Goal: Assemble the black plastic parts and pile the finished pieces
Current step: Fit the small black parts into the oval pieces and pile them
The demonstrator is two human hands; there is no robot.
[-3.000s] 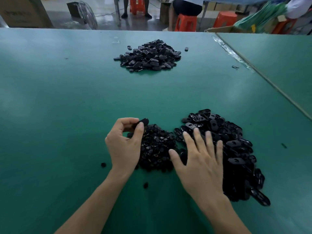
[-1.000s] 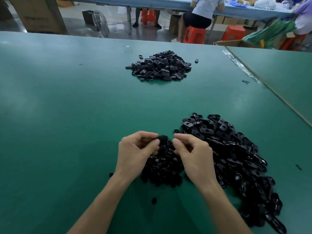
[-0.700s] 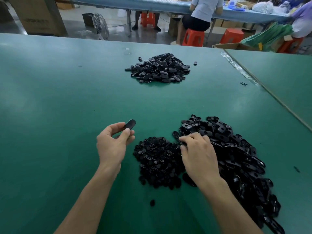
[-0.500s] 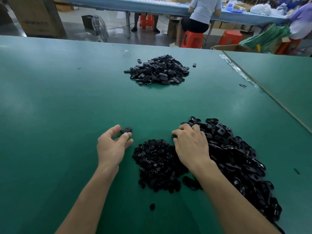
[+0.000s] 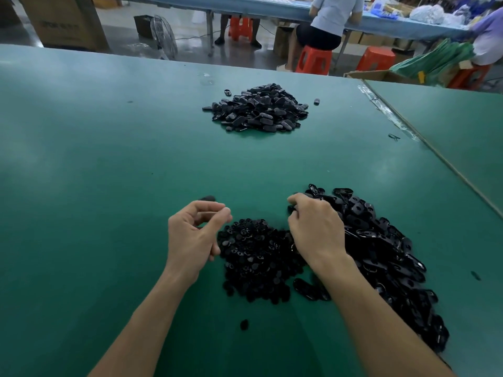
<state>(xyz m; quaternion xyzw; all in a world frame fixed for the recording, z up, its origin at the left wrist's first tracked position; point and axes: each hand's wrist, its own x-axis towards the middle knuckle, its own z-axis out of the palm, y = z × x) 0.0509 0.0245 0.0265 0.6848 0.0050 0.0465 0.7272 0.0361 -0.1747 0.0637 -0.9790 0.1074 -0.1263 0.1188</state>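
Observation:
On the green table [image 5: 109,159] a heap of small round black parts [image 5: 255,257] lies between my hands. A larger heap of black oval shells [image 5: 381,240] spreads to its right. Far ahead sits the pile of finished pieces [image 5: 258,110]. My left hand [image 5: 193,238] hovers left of the small heap, its fingers loosely curled and holding nothing. One blurred black piece [image 5: 208,198] is just beyond its fingertips. My right hand [image 5: 315,229] is curled over the near-left edge of the oval heap, its fingertips closed on a black oval shell [image 5: 291,209].
A stray black part [image 5: 244,324] lies near the front between my forearms. A taped seam [image 5: 435,153] joins a second green table on the right. Beyond the far edge are a floor fan [image 5: 163,36], orange stools [image 5: 313,59] and seated people.
My left hand has let go of the assembled piece, which now lies blurred beyond its fingers. My right hand has moved from the joining position onto the oval heap and curled there.

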